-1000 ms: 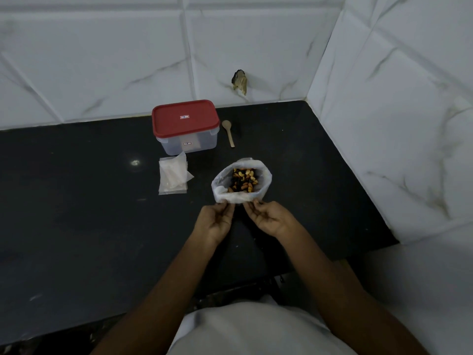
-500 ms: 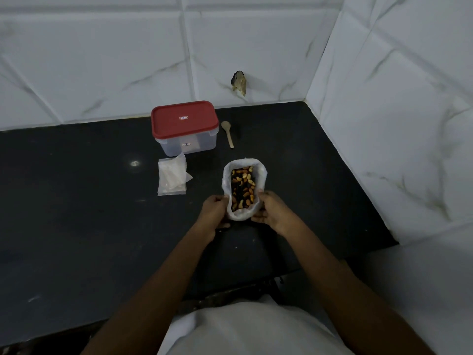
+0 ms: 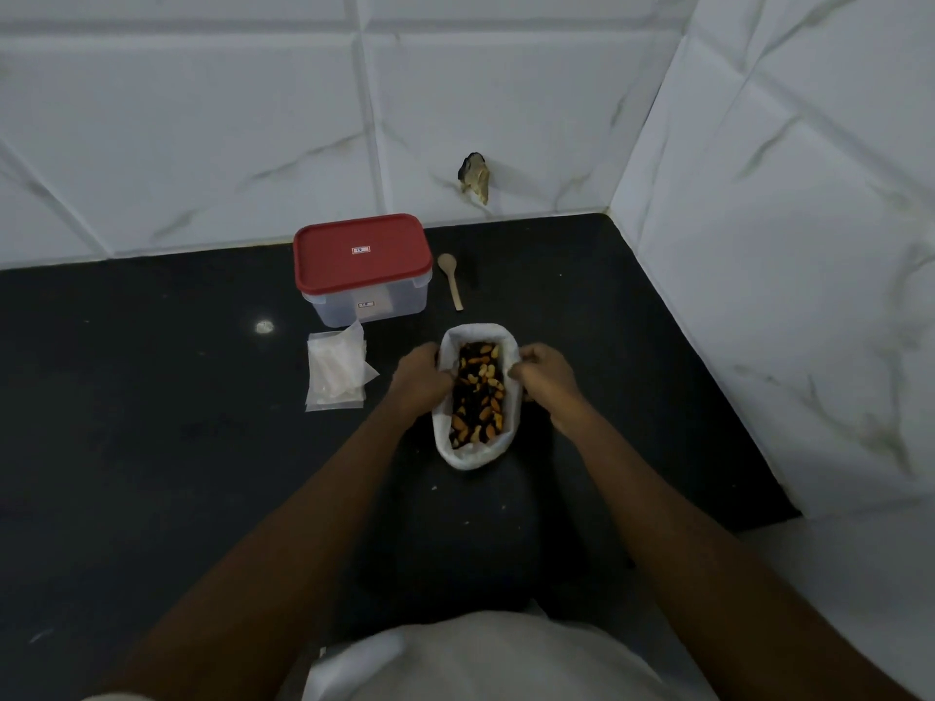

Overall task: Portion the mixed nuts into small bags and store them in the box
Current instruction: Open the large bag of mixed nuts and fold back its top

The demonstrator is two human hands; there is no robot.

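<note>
A white plastic bag [image 3: 468,456] with its rim rolled down sits on the black counter, showing mixed nuts [image 3: 478,397] inside. My left hand [image 3: 419,375] grips the bag's left rim and my right hand [image 3: 546,374] grips its right rim, pinching the plastic. The bag's mouth is stretched long and narrow, front to back. A clear box with a shut red lid [image 3: 362,253] stands behind it near the wall. A pile of small clear bags [image 3: 336,371] lies left of my left hand. A small wooden spoon [image 3: 450,279] lies right of the box.
The black counter [image 3: 152,422] ends at white marble-pattern tiled walls behind and on the right. A dark chipped hole [image 3: 474,177] marks the back wall above the spoon. My light-coloured clothing fills the bottom of the view.
My hands moved from the bag's near edge to its two sides. The bag's mouth went from round to long and narrow, and it now reaches closer to me.
</note>
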